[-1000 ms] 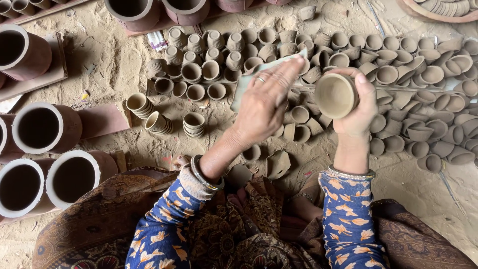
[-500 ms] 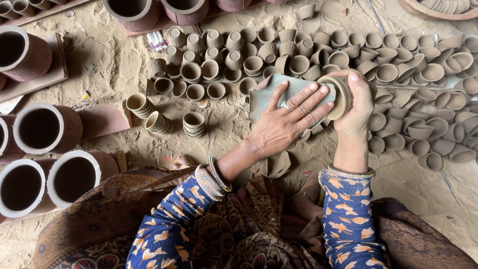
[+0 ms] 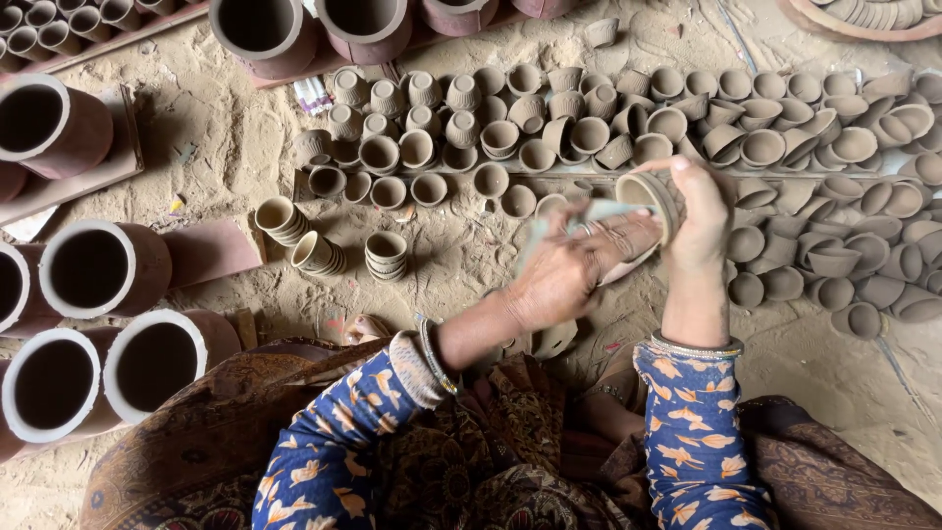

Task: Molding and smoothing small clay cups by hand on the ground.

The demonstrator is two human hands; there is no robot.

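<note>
here two hands (image 3: 574, 275) (image 3: 702, 221) hold one clay cup (image 3: 650, 193) beside three cup stacks (image 3: 329, 245).

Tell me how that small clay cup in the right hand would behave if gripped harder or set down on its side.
The clay cup looks thin-walled and unglazed, so probably light and easily cracked under a squeeze. Its round body would likely roll on the sandy ground. The dusty matte surface probably grips well in the right hand.

Sandy earth floor (image 3: 206, 167) under me, crowded: rows of small unfired brown clay cups (image 3: 549, 128) ahead, three short stacks of them (image 3: 324, 245) on my left, big reddish clay pots (image 3: 98, 265) lying sideways.
</note>
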